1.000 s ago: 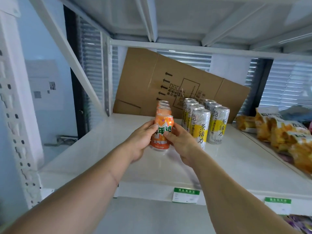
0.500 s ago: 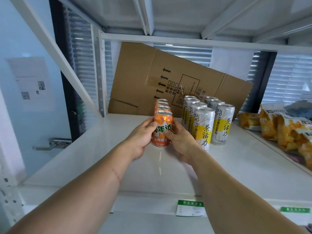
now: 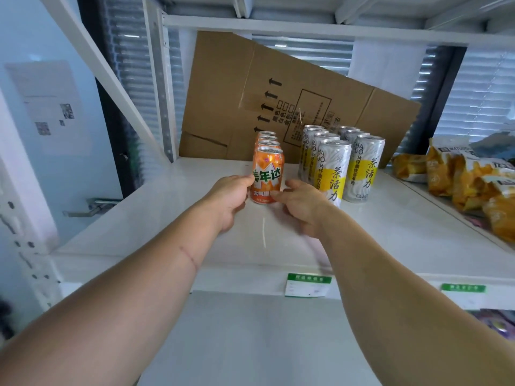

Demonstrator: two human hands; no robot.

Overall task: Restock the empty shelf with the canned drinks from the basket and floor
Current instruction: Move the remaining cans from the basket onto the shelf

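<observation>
A: Head view. Front orange can point(image 3: 267, 176) stands upright on the white shelf point(image 3: 390, 232), left of centre, about midway between front and back edge. Three more orange cans point(image 3: 267, 136) line up directly behind it, running toward the back edge.

B: Hands?

A: Left hand point(image 3: 230, 196) is at the can's left side, thumb tip touching the label. Right hand point(image 3: 302, 204) is low on the can's right side, with a fingertip at its base. Fingers of both are loosely curved, not wrapped round the can. I cannot tell whether either really pinches it; it reads as light contact, hands narrow, one each side.

B: Neighbours?

A: Tall silver-and-yellow cans point(image 3: 333, 169) in two rows just to the right of the orange row, also running front to back. The nearest one sits close behind the right hand. A flattened cardboard box point(image 3: 223, 101) leans tilted along the back edge behind all the cans.

B: Right end of the shelf?

A: Yellow snack bags point(image 3: 471, 182) piled there, well apart from the cans. Two green-topped price tags point(image 3: 308, 285) are on the front lip.
</observation>
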